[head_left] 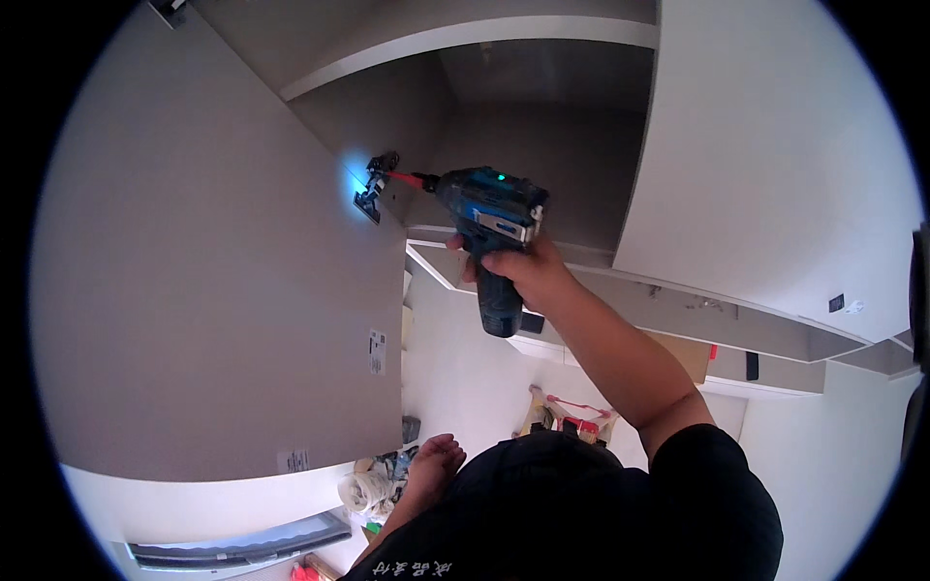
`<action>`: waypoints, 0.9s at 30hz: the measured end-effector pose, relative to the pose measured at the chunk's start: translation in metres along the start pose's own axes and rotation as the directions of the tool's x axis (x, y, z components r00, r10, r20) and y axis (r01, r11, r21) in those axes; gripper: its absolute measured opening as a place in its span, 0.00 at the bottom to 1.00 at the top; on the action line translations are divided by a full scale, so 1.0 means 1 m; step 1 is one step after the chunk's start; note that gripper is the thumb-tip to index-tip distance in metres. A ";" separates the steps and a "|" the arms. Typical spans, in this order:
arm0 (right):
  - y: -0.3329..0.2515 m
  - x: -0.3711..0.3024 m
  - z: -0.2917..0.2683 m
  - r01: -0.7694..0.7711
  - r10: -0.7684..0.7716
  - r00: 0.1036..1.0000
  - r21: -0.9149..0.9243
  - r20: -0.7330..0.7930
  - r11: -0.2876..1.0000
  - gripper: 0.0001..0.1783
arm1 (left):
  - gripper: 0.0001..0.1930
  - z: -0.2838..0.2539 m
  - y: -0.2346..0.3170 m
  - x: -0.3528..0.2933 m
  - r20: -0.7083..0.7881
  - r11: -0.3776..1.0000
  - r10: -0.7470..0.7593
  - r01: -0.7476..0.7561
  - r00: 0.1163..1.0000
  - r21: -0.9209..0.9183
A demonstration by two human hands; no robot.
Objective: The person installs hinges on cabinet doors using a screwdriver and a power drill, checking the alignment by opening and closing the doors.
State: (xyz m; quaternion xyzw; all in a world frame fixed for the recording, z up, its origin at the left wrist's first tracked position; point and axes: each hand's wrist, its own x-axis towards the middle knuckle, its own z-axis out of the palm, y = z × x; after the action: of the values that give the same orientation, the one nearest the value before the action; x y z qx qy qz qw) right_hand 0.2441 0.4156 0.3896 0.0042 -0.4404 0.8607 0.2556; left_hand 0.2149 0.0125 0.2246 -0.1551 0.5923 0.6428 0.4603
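My right hand (518, 266) is wrapped round the grip of a blue and black cordless drill driver (492, 218). A small green light glows on the tool's top. Its long red bit (407, 180) points left and reaches a dark cabinet hinge (373, 184), which joins the grey door (223, 281) to the cabinet's side wall. Bluish light falls on the door around the hinge. Low down beside my body, my left hand (436, 469) has its fingers curled in. Whether anything is inside them is hidden.
The open cabinet (542, 145) has a dark interior. Another white door panel (775, 165) stands at the right. Lower cabinets (765, 378) lie beyond my right arm. Below are a yellowish folding stand with red parts (581, 421) and a pile of bags (373, 489) near my left hand.
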 end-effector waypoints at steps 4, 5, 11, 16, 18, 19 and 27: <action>0.014 0.018 0.010 -0.047 0.042 0.996 -0.057 -0.077 0.997 0.24 | 0.12 -0.047 -0.030 0.027 0.131 0.993 0.120 -0.119 0.984 -0.017; 0.017 0.019 0.009 -0.048 0.043 0.994 -0.045 -0.096 0.998 0.22 | 0.11 -0.049 -0.029 0.029 0.157 0.988 0.151 -0.152 0.976 -0.007; 0.031 0.019 -0.007 -0.145 0.151 0.969 0.045 -0.196 0.988 0.18 | 0.10 -0.056 -0.028 0.026 0.075 0.958 0.110 -0.126 0.991 0.258; 0.024 0.027 -0.012 -0.217 0.235 0.957 0.114 -0.172 0.969 0.18 | 0.10 -0.055 -0.029 0.016 0.096 0.921 0.091 -0.121 0.991 0.370; 0.025 0.028 -0.017 -0.210 0.230 0.960 0.130 -0.159 0.969 0.18 | 0.10 -0.040 -0.023 0.010 0.028 0.941 0.056 -0.062 0.998 0.332; 0.025 0.030 -0.019 -0.206 0.226 0.962 0.136 -0.151 0.969 0.18 | 0.10 -0.033 -0.020 0.009 -0.003 0.950 0.038 -0.035 0.999 0.311; 0.028 0.036 -0.013 -0.178 0.190 0.975 0.111 -0.113 0.978 0.18 | 0.10 -0.002 -0.009 -0.019 -0.145 0.985 -0.045 0.068 0.988 0.162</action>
State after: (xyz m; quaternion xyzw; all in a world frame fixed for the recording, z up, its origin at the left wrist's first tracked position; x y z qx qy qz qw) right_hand 0.2031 0.4277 0.3693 -0.0767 -0.3788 0.9002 0.2007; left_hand 0.2310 0.0018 0.2325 -0.1779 0.6702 0.5653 0.4467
